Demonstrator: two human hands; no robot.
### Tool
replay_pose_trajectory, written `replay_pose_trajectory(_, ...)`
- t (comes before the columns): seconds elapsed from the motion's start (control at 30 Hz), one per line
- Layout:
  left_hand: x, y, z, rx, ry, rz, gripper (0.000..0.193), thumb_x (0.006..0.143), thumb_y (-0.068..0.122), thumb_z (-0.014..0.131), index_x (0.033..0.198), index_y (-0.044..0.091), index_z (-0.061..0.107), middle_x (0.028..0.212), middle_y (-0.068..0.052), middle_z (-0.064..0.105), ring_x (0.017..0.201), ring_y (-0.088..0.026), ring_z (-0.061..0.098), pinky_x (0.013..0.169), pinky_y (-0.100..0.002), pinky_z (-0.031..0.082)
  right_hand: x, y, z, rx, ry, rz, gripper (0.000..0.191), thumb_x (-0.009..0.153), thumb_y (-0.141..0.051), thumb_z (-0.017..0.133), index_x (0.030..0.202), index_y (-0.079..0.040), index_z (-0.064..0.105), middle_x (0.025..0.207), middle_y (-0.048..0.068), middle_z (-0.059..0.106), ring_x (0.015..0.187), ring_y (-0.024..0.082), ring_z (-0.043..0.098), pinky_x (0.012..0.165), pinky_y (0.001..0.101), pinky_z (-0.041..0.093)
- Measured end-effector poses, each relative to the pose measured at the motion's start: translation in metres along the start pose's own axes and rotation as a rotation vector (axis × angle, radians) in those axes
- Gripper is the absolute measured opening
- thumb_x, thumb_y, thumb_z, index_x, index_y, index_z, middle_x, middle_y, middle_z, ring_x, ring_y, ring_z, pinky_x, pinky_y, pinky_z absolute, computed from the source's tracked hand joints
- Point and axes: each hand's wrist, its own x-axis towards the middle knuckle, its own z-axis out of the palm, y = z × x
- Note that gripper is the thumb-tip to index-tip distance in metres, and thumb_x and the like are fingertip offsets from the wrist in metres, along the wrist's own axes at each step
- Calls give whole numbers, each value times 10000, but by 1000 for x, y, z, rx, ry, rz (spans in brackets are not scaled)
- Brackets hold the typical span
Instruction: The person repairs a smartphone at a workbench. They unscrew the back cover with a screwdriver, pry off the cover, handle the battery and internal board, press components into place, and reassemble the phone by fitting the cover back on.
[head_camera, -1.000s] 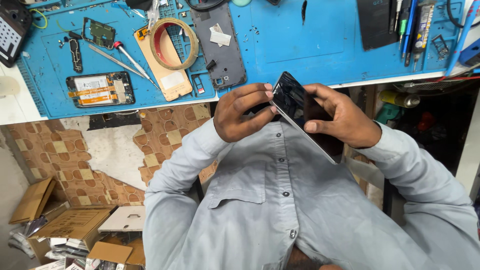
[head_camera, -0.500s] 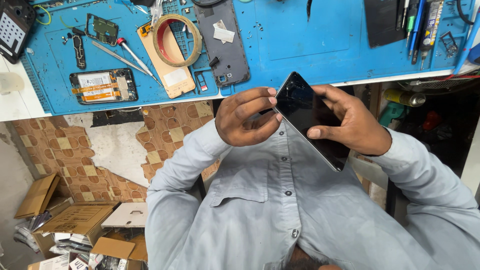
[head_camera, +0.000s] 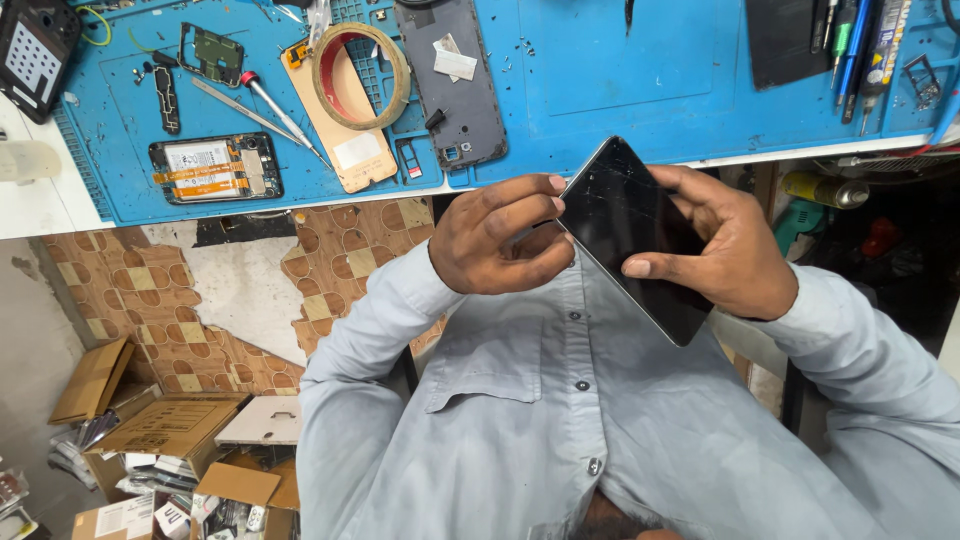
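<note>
Phone (head_camera: 635, 235) now lower, nearer the chest, both hands' fingers (head_camera: 520, 200) still pinching its edges.

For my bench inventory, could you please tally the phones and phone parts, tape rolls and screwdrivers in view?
Phones and phone parts: 4 (cracked black screen in both hands, opened phone, grey back cover, small circuit board)
Tape rolls: 1
Screwdrivers: 1
Total: 6

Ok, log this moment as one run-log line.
left hand: fingertips on edge of cracked black glass phone screen | right hand: gripping it, tilted | behind: blue rubber work mat
</note>
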Motion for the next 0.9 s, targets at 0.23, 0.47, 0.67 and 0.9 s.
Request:
replay_pose_trajectory(0.23, 0, -2, 3, 35, 36, 37, 298, 907, 35, 894, 1060, 153, 666, 1196, -78, 500, 1170, -291, 627, 867, -336, 633, 1, -1, 1, 14, 9, 68, 758, 831, -49, 796, 1506, 73, 472, 1354, 124, 656, 1204, 159, 651, 1036, 321, 551)
replay_pose_trajectory(0.47, -5, -6, 5, 104, 15, 64, 235, 903, 34, 858, 1037, 126, 689, 1164, -76, 500, 1158, -281, 631, 980, -376, 640, 3, -5, 3, -9, 3, 41, 753, 840, -50, 791, 1507, 72, 465, 1363, 128, 652, 1222, 150, 643, 1043, 308, 547)
replay_pose_trajectory(0.67, -6, -7, 15, -40, 5, -14, 312, 940, 316, 869, 988, 93, 656, 1157, -71, 514, 1203, -260, 574, 1016, -402, 583, 6, -2, 6, 21, 16, 118, 724, 831, -83, 803, 1477, 52, 504, 1278, 121, 702, 1136, 150, 684, 975, 294, 572)
replay_pose_trajectory(0.9, -13, -3, 21, 67, -19, -68, 220, 966, 317, 875, 1012, 199, 695, 1200, 19, 525, 1270, -197, 477, 1211, -471, 414, 11, 4, 6, 190, 61, 195, 653, 860, -84, 780, 1449, 53, 533, 1231, 127, 720, 1071, 144, 716, 928, 287, 602)
